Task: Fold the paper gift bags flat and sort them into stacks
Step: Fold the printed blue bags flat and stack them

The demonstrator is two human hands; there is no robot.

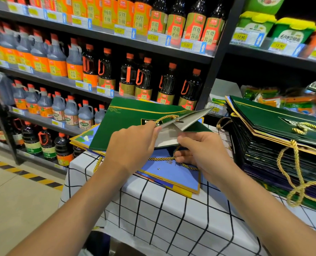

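A dark green paper gift bag (127, 124) with gold trim and gold rope handles is held just above the table, its mouth partly open so the white inside shows. My left hand (133, 145) pinches the upper edge of the bag's mouth. My right hand (201, 152) grips the lower edge and a gold rope handle (160, 159). Under the green bag lies a low pile of flat blue bags (179, 176) with yellow borders. A tall stack of flat green bags (275, 137) stands at the right, its gold ropes hanging down.
The table wears a white cloth with a black grid (172, 218). Behind it, black store shelves (101, 36) hold many sauce bottles with orange caps. Packaged goods (292, 104) sit on the right shelf. A tiled floor with a yellow-black stripe (24, 172) lies to the left.
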